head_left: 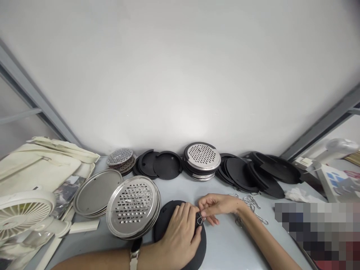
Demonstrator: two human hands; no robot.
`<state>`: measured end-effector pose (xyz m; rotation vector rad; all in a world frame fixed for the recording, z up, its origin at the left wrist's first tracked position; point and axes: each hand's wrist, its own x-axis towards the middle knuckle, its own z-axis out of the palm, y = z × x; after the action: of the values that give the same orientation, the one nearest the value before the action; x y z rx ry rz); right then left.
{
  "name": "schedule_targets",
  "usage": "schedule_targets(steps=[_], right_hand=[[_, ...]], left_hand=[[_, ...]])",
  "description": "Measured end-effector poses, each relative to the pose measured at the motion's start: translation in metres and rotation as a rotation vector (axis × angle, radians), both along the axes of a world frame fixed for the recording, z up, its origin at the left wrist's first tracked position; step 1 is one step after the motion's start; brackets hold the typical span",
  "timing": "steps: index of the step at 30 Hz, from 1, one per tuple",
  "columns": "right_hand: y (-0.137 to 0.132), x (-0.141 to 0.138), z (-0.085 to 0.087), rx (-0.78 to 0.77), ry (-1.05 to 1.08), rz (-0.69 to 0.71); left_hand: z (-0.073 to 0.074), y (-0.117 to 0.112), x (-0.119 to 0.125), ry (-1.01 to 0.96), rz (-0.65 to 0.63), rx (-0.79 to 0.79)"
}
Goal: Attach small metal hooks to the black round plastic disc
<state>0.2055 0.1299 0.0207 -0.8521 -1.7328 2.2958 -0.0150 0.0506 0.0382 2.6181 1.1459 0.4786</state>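
Near the front of the table lies a round black plate (162, 221). My left hand (180, 232), a watch on its wrist, reaches over the plate and holds it, fingers curled toward its far right edge. At that edge my right hand (218, 206) pinches a small bent wire clip (200, 220) between thumb and fingers; the fingertips hide part of it. To the left of the plate stands a stack of round metal graters (115, 215), the top one with raised holes. Behind my right forearm lies a loose pile of wire clips (251, 202).
Plain metal discs (98, 191) lie at left, beside a small fan (25, 215) and a cream bag (39, 167). Along the wall sit small graters (120, 156), black rings (168, 165), a grater stack (204, 155) and black plates (240, 174). A white box (339, 180) stands far right.
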Motion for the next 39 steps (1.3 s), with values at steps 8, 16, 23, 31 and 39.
schedule_targets(steps=[8, 16, 23, 31, 39], right_hand=[[0.0, -0.003, 0.005, 0.088, -0.013, -0.1], [-0.002, -0.001, 0.006, 0.066, -0.046, -0.01], [-0.004, -0.001, 0.01, 0.074, -0.068, 0.01], [-0.005, -0.002, 0.012, 0.053, -0.074, 0.034], [-0.006, -0.001, 0.009, 0.025, -0.088, 0.044]], left_hand=[[-0.008, 0.0, -0.001, 0.001, -0.008, 0.034], [-0.006, 0.0, -0.001, -0.014, -0.029, -0.012], [0.002, 0.003, 0.001, -0.001, -0.062, -0.031], [0.007, 0.002, 0.001, 0.001, -0.077, -0.03], [0.006, 0.003, 0.0, -0.031, -0.072, -0.093]])
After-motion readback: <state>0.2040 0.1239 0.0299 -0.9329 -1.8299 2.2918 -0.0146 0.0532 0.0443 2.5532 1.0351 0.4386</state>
